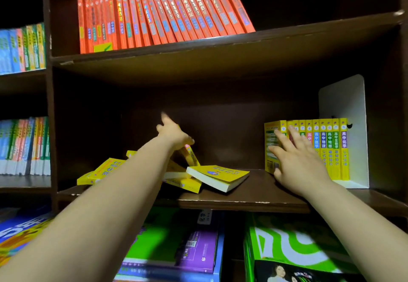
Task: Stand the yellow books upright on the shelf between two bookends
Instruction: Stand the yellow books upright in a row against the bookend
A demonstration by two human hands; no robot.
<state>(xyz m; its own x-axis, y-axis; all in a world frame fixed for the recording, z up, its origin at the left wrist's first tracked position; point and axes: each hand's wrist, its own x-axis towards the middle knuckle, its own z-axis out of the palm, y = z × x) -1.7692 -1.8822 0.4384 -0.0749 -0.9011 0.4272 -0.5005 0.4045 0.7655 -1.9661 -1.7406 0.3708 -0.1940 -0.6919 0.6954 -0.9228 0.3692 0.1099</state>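
Upright row of yellow books at 3 o'clock on shelf, against white bookend. Right hand flat, fingers spread, pressing row's left end. Left hand fingers apart over toppled yellow books at 9 o'clock, grip unclear.

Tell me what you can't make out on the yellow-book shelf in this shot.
Head view only:
- Second bookend: none seen; the left end is dark.
- Left hand: blurred, so its grip on the tilted yellow book is unclear.
- Upright yellow books: several spines are covered by the right hand.
- Pile of fallen books: partly behind the left forearm.
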